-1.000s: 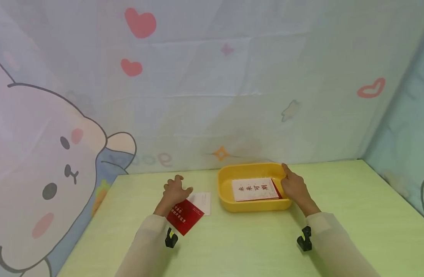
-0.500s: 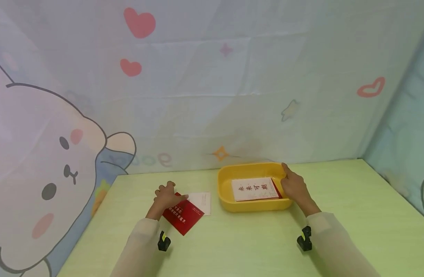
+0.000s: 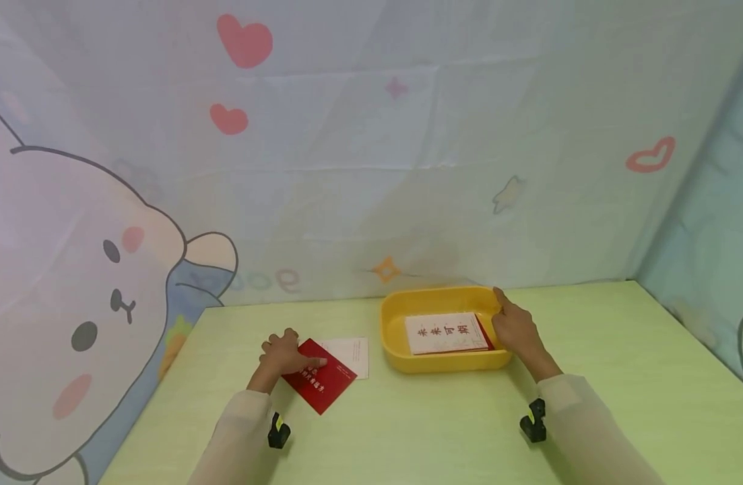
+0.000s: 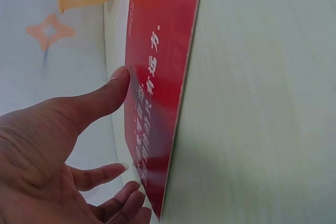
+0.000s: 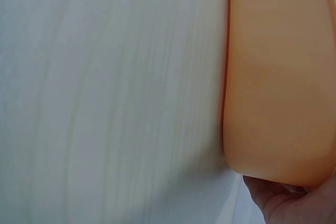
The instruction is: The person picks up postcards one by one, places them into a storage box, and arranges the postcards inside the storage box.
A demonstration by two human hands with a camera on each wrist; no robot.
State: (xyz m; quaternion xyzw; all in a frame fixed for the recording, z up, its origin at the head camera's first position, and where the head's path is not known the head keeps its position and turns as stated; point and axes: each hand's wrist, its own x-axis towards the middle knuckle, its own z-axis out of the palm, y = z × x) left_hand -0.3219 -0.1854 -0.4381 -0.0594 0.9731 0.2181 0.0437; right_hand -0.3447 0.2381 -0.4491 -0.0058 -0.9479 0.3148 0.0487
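A red card point(image 3: 320, 377) with white Chinese characters lies on the table, partly over a white card point(image 3: 354, 353). My left hand point(image 3: 283, 355) is at the red card's left side. Its thumb reaches over the card's face, while the other fingers are spread near the card's far left corner, apart from the thumb in the left wrist view. At the right end of a shallow yellow plastic tray point(image 3: 444, 364), my right hand point(image 3: 519, 330) grips the rim and end wall. Inside the tray lies a white card point(image 3: 438, 333) with red characters, on top of red ones.
The pale green table point(image 3: 420, 431) meets a printed cloth backdrop point(image 3: 371, 168) just behind the tray. A second cloth wall point(image 3: 711, 256) stands at the right, with a dark cable point(image 3: 741, 343) near it. Black wrist devices hang below both sleeves.
My left hand has moved left and down along the red card, from above its upper corner to its left side. The right hand and the tray have stayed in place.
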